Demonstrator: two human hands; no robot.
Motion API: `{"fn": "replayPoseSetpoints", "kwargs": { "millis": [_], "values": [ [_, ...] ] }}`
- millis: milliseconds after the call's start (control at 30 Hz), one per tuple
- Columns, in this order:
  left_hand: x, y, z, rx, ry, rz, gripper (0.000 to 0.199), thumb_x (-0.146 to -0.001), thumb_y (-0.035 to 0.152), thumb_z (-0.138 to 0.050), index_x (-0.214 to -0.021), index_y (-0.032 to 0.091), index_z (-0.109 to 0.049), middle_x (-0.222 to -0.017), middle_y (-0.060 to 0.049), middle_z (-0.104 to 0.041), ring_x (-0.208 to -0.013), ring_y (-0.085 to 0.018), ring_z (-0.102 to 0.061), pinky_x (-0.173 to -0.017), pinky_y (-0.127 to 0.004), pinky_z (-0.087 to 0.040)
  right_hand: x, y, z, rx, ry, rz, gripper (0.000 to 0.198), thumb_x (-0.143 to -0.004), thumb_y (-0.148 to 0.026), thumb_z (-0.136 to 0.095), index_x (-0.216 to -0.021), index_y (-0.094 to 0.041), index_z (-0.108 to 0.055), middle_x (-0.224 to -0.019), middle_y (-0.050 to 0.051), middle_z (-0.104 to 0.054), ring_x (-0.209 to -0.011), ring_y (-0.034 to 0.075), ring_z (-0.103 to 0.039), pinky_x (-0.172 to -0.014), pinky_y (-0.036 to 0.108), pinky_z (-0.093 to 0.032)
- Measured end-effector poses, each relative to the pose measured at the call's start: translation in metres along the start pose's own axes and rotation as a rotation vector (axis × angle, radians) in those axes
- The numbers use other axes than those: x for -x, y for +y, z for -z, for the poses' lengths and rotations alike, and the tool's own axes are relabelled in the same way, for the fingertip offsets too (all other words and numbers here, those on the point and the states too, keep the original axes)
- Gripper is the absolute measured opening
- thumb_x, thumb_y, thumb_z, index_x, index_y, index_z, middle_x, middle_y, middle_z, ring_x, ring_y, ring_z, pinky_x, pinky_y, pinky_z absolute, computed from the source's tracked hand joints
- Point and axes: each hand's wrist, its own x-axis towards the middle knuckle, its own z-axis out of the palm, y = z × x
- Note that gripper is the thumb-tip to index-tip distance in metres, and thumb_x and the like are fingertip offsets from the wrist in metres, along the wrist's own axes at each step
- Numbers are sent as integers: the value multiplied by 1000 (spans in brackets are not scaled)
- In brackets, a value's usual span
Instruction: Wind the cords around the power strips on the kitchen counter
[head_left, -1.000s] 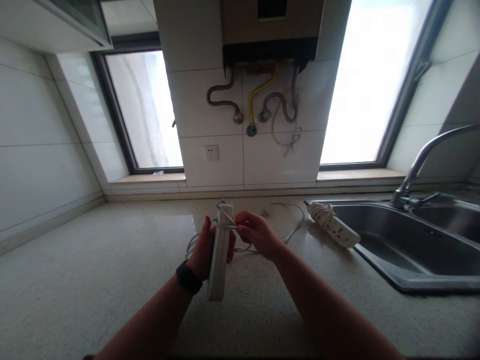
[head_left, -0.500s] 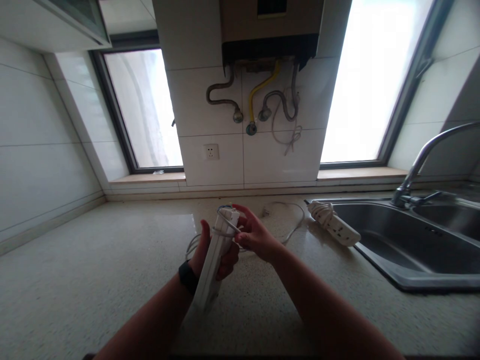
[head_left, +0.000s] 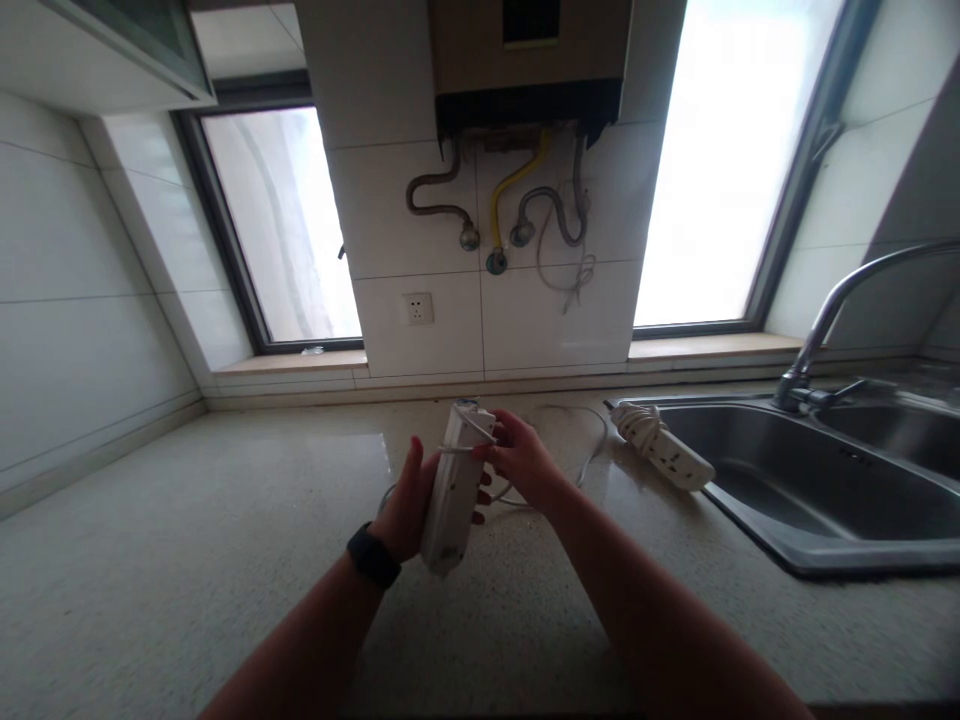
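A white power strip is held up over the countertop, its long side facing me. My left hand grips it from the left and underneath, with fingertips showing past its right edge. Near its far end a white cord crosses the strip. My right hand pinches that cord at the strip's upper right side. The rest of the cord loops on the counter behind and to the right of my hands. A dark watch is on my left wrist.
A second white power strip, its cord wound round one end, lies against the rim of the steel sink. A tap rises behind the sink. A wall socket and a water heater with pipes are ahead.
The power strip has turned more upright and shows its broad face. My right hand has moved slightly right with the cord, and the view has shifted a little.
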Motion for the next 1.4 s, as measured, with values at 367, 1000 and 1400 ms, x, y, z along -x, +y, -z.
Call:
{"fn": "replayPoseSetpoints", "kwargs": {
  "millis": [367, 1000, 1400],
  "values": [
    [-4, -10, -7, -480, 319, -154, 57, -80, 50, -72, -121, 19, -49, -91, -7, -65, -67, -16, -63, -59, -30, -53, -2, 5, 8, 272, -11, -18, 65, -65, -46, -80, -119, -21, -55, -121, 4, -63, -51, -6, -46, -44, 10, -32],
    [5, 11, -10, -116, 340, -237, 52, -82, 35, -70, -127, 15, -54, -95, -7, -63, -67, -16, -62, -60, -30, -50, 6, -17, 25, 514, -51, 175, 49, -70, -58, -73, -83, -12, -66, -68, -3, -56, -61, -2, -40, -57, 11, -31],
    [0, 9, -5, -112, 397, -296, 35, -84, 34, -67, -111, 15, -57, -94, -5, -62, -67, -15, -62, -58, -28, -48, 2, -9, 31, 581, -2, 193, 48, -74, -59, -70, -83, -13, -65, -64, -5, -49, -58, -2, -34, -54, 12, -27]
  ]
}}
